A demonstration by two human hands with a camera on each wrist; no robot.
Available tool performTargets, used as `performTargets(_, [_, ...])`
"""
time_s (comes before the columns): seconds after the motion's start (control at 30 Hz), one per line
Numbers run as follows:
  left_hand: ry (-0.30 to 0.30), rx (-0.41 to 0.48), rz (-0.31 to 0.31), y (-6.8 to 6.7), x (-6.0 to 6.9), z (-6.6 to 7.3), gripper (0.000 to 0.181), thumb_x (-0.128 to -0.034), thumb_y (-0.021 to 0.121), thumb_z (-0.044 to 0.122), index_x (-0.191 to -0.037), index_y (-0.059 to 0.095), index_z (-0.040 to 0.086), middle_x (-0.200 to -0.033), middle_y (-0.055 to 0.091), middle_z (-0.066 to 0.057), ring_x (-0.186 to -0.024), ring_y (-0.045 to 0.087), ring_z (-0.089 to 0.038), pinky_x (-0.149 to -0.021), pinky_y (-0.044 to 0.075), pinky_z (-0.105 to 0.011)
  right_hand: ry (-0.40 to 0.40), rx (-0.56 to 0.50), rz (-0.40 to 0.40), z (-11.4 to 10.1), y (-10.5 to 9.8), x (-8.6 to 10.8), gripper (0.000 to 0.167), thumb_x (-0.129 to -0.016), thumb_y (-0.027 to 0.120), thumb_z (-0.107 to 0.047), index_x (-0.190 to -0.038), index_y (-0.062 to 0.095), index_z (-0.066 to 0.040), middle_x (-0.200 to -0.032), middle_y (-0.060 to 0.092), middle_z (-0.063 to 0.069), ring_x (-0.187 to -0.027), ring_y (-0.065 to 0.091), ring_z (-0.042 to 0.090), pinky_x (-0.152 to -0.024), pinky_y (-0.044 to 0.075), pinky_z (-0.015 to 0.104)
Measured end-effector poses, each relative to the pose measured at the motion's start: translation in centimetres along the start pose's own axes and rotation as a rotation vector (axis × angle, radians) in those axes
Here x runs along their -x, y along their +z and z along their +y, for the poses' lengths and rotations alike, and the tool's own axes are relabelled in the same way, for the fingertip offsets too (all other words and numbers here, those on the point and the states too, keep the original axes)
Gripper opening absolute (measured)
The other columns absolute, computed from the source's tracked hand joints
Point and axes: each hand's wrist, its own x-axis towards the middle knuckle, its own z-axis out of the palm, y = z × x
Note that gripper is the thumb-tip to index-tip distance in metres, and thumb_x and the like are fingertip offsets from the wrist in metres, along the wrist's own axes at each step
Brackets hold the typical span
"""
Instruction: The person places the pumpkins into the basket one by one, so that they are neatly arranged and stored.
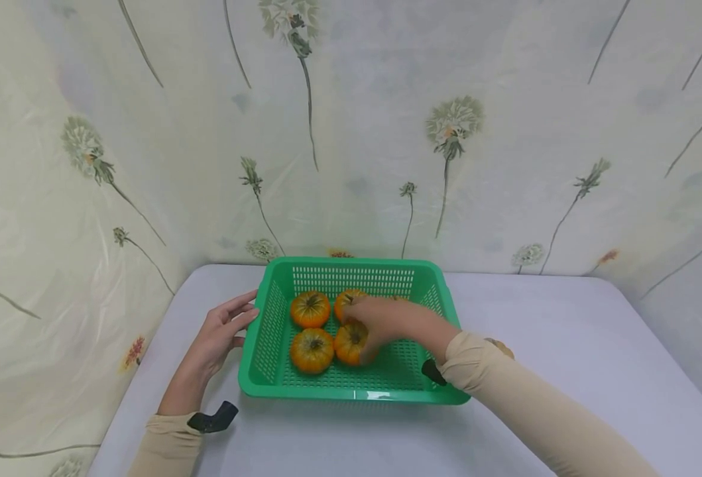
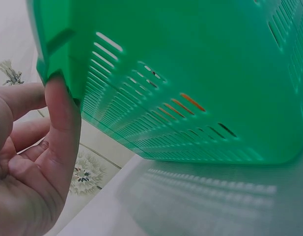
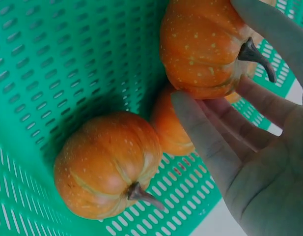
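Note:
A green plastic basket (image 1: 351,395) with slotted walls stands on the table and holds several small orange pumpkins. My left hand (image 1: 219,334) holds the basket's left rim, a fingertip (image 2: 60,105) hooked at the edge in the left wrist view. Inside the basket, my right hand (image 1: 380,324) grips a pumpkin (image 3: 205,49) between thumb and fingers, its dark stem pointing out past them. Left of it lie a front pumpkin (image 1: 311,350) and a rear pumpkin (image 1: 310,309). Another pumpkin (image 1: 349,298) sits behind the gripped one, partly covered by my hand.
A white-covered table (image 1: 541,318) extends to the right of the basket. Beyond my right sleeve (image 1: 506,377) a pale orange object (image 1: 500,346) peeks out, mostly hidden. A dandelion-print curtain (image 1: 362,132) hangs behind and at the sides. Black pieces (image 1: 213,419) sit at both wrists.

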Motion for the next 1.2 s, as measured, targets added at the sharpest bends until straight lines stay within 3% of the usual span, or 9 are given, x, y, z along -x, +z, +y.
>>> performTargets(0.3, [-0.002,0.002,-0.002,0.0,0.0,-0.1,0.056,-0.1045,0.064,0.026,-0.156,0.046,0.01,-0.112,0.062,0.003,-0.084,0.073,-0.007,-0.07,0.066,-0.028,-0.034,0.027,-0.009,-0.4,0.5,-0.2,0.066,-0.069,0.096,-0.024,-0.129,0.068,-0.014,-0.12,0.07,-0.005,-0.102,0.061,0.011,-0.094,0.057,0.031])
performTargets(0.57, [-0.005,0.006,0.0,0.0,0.0,-0.1,0.056,-0.1043,0.064,0.026,-0.156,0.046,0.01,-0.112,0.061,0.001,-0.083,0.073,-0.008,-0.07,0.066,-0.029,-0.031,0.042,-0.012,-0.6,0.7,-0.2,0.071,-0.071,0.095,-0.024,-0.135,0.066,-0.013,-0.13,0.068,-0.002,-0.11,0.062,0.013,-0.099,0.056,0.032])
performTargets(0.93, [0.004,0.001,0.001,0.0,0.0,-0.1,0.056,-0.1044,0.064,0.025,-0.156,0.046,0.009,-0.112,0.061,0.001,-0.084,0.074,-0.008,-0.071,0.066,-0.03,-0.029,-0.012,-0.017,-0.5,0.5,0.1,0.067,-0.075,0.093,-0.025,-0.135,0.066,-0.013,-0.13,0.069,-0.003,-0.111,0.062,0.014,-0.099,0.056,0.034])
performTargets(1.2, [0.014,0.004,0.0,0.1,0.0,-0.1,0.056,-0.1042,0.064,0.025,-0.155,0.046,0.009,-0.112,0.062,0.001,-0.085,0.074,-0.008,-0.072,0.067,-0.032,-0.021,-0.058,0.005,-0.3,-0.6,1.0,0.068,-0.08,0.09,-0.031,-0.14,0.063,-0.013,-0.138,0.067,0.001,-0.124,0.062,0.018,-0.109,0.053,0.037])
